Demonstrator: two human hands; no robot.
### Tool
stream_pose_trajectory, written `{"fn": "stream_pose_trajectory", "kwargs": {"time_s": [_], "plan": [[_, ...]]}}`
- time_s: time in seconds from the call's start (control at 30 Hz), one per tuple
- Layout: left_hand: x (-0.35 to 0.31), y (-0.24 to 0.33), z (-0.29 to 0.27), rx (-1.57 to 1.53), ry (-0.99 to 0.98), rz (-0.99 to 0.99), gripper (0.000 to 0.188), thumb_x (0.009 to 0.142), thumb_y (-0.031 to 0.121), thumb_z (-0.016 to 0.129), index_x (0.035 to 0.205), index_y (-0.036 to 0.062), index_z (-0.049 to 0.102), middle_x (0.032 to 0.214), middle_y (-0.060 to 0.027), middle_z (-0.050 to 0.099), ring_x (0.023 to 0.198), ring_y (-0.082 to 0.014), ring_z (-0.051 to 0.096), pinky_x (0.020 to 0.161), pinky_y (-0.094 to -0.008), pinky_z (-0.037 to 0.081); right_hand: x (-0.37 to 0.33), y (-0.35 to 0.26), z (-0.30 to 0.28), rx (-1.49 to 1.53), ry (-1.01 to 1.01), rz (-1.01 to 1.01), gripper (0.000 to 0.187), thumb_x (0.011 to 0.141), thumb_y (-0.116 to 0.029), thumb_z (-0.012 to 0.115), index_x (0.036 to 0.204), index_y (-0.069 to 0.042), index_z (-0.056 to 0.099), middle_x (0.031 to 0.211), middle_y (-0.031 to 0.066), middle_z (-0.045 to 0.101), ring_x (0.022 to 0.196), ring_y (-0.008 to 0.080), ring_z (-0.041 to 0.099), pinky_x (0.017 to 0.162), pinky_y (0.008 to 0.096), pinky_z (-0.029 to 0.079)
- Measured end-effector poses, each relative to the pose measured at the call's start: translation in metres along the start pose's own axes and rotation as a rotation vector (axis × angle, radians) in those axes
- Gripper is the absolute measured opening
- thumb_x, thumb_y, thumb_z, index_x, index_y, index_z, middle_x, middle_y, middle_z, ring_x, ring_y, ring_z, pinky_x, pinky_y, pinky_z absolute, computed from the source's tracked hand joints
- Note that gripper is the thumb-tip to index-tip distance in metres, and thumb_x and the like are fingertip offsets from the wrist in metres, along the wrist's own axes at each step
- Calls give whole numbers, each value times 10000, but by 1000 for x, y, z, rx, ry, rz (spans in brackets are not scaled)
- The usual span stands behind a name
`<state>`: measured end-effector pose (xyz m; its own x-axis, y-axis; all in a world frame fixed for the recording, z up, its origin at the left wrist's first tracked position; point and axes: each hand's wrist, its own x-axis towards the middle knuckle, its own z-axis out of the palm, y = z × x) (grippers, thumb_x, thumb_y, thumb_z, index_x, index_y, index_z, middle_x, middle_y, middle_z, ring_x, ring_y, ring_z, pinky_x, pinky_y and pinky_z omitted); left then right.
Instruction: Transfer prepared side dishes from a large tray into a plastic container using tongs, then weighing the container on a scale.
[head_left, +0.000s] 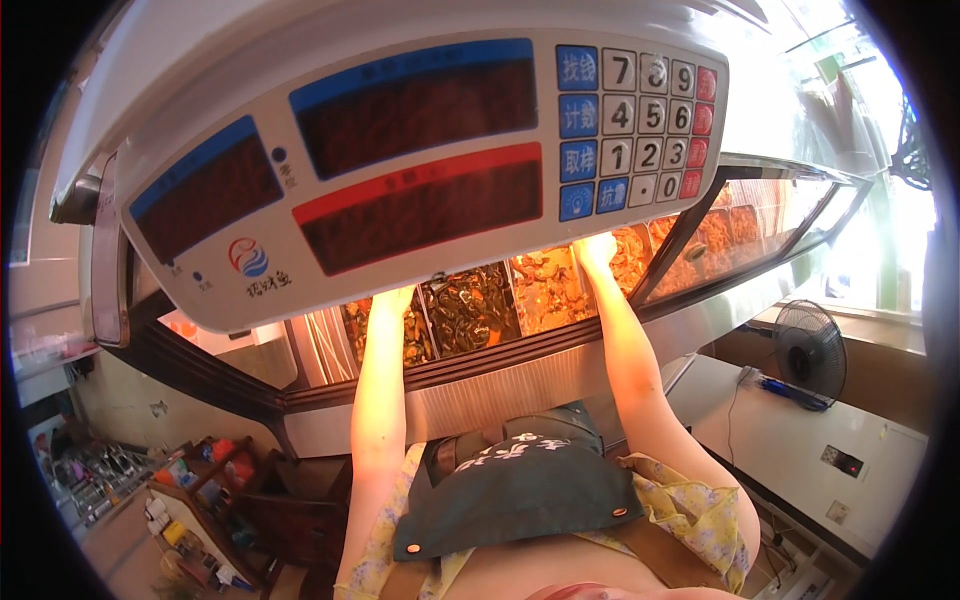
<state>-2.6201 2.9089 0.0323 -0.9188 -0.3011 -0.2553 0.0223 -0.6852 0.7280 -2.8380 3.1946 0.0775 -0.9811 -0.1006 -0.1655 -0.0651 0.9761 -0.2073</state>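
Both of my arms reach forward into a lit glass food case with several trays of food. My left hand (394,298) is over a tray of dark mixed food (418,335) at the left; its fingers disappear behind the scale's display panel (420,262). Farther right, my right hand (596,248) is above the border between a tray of pale yellowish food (548,290) and a tray of orange-brown food (630,258). The panel's lower edge and strong glare hide its fingers. Between my arms lies a tray of dark strips with orange bits (472,308).
The large panel with a keypad (636,125) overhangs the case. A metal front ledge (490,390) runs below my forearms. At right, a black fan (808,350) stands by a white counter (800,440). Cluttered wooden shelves (240,490) stand lower left.
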Motion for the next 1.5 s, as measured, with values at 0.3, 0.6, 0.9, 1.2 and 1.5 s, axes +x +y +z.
{"fn": "stream_pose_trajectory", "kwargs": {"time_s": [0.3, 0.6, 0.9, 1.2, 1.5], "plan": [[7, 2, 15, -130, 101, 38, 390, 928, 322, 540, 1151, 3, 547, 1036, -156, 609, 830, -239, 579, 711, -373, 491, 6, 10, -1, -107, 58, -77, 491, 763, -348, 726, 1203, -166, 605, 994, 108, 623, 935, 314, 629, 799, 438, 488], [14, -24, -22, -216, 187, 3, 543, 952, 446, 468, 1272, 8, 462, 1304, -174, 503, 1209, -300, 506, 986, -541, 453, 5, 7, -9, -31, 77, -136, 383, 788, -278, 690, 1155, -198, 617, 943, 133, 642, 875, 338, 643, 747, 447, 508], [10, -22, -25, -158, 179, 0, 437, 996, 365, 376, 1257, 29, 476, 1296, -146, 516, 1214, -266, 505, 991, -527, 449, 10, 9, -5, -50, 76, -164, 376, 777, -294, 702, 1141, -227, 634, 965, 130, 657, 905, 345, 639, 772, 448, 502], [5, -4, 20, -168, 234, 47, 376, 969, 395, 454, 985, 43, 583, 901, -135, 652, 740, -242, 651, 775, -422, 558, 20, 25, 16, 887, -470, 219, 434, 782, -124, 739, 1178, 7, 615, 670, 39, 615, 500, 88, 521, 445, 238, 431], [14, -35, -24, -254, 129, 17, 386, 993, 275, 456, 1321, 78, 404, 1326, -123, 464, 1176, -272, 529, 917, -517, 508, -59, -38, -91, 925, -753, -89, 394, 845, -148, 676, 1223, -57, 612, 663, -27, 572, 488, 38, 448, 438, 189, 314]]}}
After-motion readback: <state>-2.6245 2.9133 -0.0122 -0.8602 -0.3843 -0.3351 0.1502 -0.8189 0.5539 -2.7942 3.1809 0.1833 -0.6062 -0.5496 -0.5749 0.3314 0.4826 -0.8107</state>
